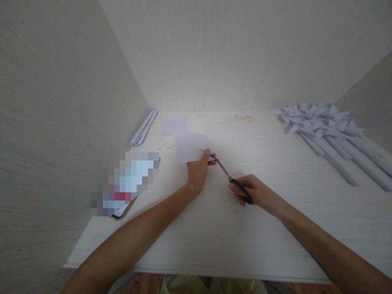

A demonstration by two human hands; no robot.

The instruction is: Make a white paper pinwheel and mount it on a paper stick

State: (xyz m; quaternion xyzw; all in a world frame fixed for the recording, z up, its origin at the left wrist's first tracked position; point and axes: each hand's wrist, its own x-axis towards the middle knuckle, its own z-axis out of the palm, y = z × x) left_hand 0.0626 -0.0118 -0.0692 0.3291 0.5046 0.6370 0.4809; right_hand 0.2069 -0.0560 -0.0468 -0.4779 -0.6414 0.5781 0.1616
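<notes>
Right hand (254, 192) grips the scissors (228, 176); left hand (198, 169) pinches the paper sheet (190, 147). Keep the sheet taut and feed it squarely into the blades.

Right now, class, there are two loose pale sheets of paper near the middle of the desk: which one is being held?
The nearer sheet, pinched by the left hand at the scissors. The smaller sheet behind lies flat, untouched.

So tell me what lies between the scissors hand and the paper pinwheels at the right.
Bare desk only, in the head view. Nothing lies between the right hand, closed on the scissors, and the pinwheels.
</notes>
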